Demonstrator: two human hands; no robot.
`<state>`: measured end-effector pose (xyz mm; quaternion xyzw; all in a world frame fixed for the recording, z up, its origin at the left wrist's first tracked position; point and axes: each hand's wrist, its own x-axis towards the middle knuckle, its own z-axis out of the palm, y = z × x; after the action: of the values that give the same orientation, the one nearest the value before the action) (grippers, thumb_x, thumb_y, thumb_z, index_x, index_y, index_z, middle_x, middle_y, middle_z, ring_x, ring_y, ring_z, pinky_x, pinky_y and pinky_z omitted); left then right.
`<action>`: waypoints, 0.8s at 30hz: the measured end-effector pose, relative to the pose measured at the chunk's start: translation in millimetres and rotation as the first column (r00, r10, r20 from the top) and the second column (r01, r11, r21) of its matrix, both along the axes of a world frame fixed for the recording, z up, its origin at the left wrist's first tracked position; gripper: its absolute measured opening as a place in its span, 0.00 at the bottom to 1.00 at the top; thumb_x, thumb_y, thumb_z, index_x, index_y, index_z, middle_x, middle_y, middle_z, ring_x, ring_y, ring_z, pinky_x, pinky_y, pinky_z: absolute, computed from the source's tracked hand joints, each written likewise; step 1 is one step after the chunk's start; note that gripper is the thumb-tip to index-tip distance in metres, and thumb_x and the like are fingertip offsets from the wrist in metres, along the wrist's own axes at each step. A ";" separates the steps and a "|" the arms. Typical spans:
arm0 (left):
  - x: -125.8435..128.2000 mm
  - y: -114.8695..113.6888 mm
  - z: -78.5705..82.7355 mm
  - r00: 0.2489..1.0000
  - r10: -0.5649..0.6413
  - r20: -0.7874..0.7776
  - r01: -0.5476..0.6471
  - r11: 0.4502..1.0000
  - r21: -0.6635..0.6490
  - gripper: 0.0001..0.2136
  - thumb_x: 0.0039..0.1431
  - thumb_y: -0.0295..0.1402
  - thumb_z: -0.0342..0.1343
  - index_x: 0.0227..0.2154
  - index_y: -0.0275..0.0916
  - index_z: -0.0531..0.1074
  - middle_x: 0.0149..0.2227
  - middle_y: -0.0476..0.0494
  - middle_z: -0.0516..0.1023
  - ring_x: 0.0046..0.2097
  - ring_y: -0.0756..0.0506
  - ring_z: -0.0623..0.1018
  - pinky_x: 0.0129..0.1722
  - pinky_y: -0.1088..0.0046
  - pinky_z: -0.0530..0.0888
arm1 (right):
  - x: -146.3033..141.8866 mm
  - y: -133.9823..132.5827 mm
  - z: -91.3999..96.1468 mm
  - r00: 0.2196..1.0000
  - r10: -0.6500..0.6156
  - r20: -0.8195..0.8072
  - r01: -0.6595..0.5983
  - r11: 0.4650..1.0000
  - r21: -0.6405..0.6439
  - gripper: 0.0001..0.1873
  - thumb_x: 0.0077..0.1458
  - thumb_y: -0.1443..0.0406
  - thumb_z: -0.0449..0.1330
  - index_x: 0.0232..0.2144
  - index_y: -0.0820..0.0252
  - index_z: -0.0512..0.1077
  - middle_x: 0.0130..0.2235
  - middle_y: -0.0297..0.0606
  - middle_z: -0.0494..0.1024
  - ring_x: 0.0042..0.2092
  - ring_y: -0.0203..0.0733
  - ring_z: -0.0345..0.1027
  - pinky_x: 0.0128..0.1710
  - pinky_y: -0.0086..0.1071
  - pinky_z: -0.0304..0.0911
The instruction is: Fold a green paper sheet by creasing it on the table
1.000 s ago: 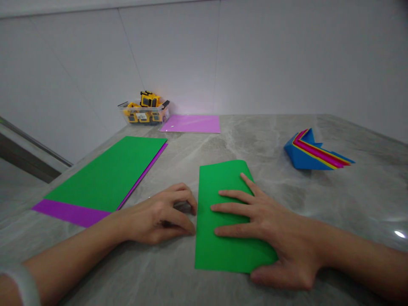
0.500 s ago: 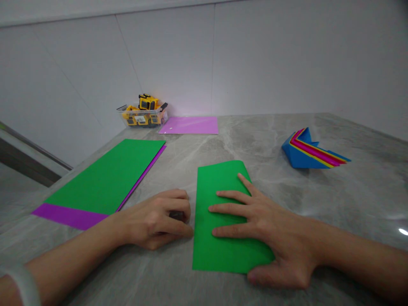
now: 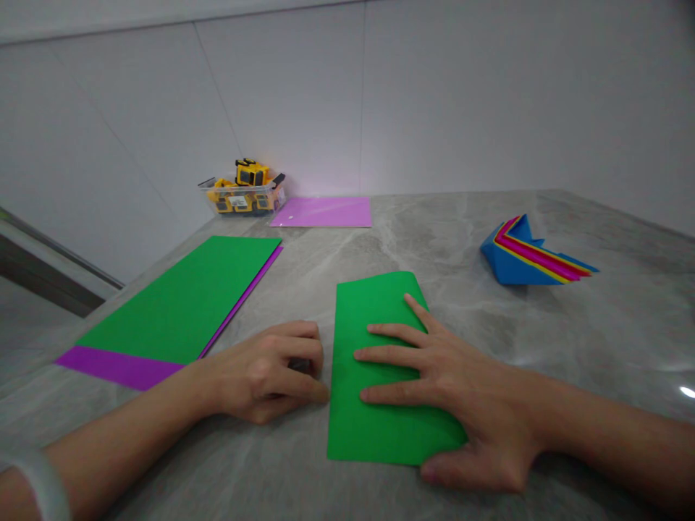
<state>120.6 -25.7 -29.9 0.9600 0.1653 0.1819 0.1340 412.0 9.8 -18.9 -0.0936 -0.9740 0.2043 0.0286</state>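
A green sheet of paper [image 3: 374, 427], folded over lengthwise with a rounded bend at its right side, lies in front of me on the grey table. My right hand [image 3: 450, 376] presses down on it, palm low and fingers spread across the upper layer; the thumb sits at the near edge. Beside the sheet's left edge rests my left hand [image 3: 279, 373], fingers curled in and thumb tip touching or almost touching that edge. Nothing shows inside its curled fingers. The bend's lower part is hidden under my right hand.
Green paper [image 3: 184, 304] over purple paper [image 3: 124, 367] lies at the left, partly behind my left forearm. At the back stand a clear box of yellow toy vehicles [image 3: 244, 195] and a flat pink sheet [image 3: 326, 212]. A blue folded-paper piece with coloured stripes [image 3: 526, 260] sits at right.
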 end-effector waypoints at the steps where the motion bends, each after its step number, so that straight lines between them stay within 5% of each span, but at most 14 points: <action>1: -0.1 0.1 -0.3 1.000 -0.002 0.001 0.002 1.000 0.000 0.10 0.62 0.24 0.50 0.39 0.36 0.76 0.30 0.40 0.72 0.34 0.44 0.68 0.37 0.64 0.72 | -0.3 -0.1 0.1 1.000 -0.002 0.002 0.002 1.000 0.000 0.38 0.47 0.50 0.62 0.60 0.46 0.64 0.64 0.40 0.63 0.66 0.67 0.48 0.58 0.71 0.12; 24: -1.5 0.1 -0.9 1.000 0.000 -0.011 -0.001 1.000 -0.013 0.11 0.62 0.24 0.49 0.41 0.39 0.76 0.30 0.41 0.73 0.34 0.44 0.68 0.38 0.63 0.72 | -0.5 1.2 0.2 1.000 0.007 -0.013 -0.007 1.000 0.003 0.38 0.46 0.52 0.63 0.60 0.48 0.65 0.63 0.42 0.64 0.65 0.68 0.49 0.58 0.71 0.14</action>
<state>119.1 -25.6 -30.8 0.9601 0.1675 0.1754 0.1391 411.4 11.0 -18.7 -0.0886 -0.9744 0.2037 0.0344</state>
